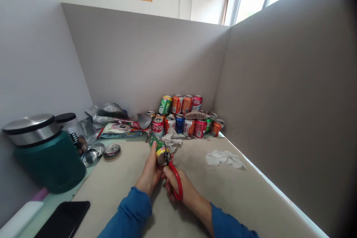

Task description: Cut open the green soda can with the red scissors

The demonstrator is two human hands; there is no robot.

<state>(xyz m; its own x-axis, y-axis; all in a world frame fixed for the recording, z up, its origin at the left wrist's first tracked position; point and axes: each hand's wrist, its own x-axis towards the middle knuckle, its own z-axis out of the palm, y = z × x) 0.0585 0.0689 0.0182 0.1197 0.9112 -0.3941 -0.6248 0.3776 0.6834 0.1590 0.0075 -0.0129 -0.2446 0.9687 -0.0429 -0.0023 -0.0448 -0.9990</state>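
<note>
In the head view, my left hand [150, 171] is closed around a green and yellow drink can [160, 149], which tilts with its opened end toward me. My right hand [178, 184] grips a pair of scissors [178, 180] by the red handles. The dark blades reach up to the can's rim and lie along its side; whether they are cutting into the metal I cannot tell. Both hands are close together above the beige table [200, 208]. Just behind the can lies a crumpled white tissue [172, 140].
Several drink cans [182, 124] stand stacked along the back panel. Foil and plastic packaging [117, 122] lies to their left. Cut can ends [111, 150], a teal flask [47, 156] and a black phone [64, 219] are at left. Another tissue [224, 158] lies at right.
</note>
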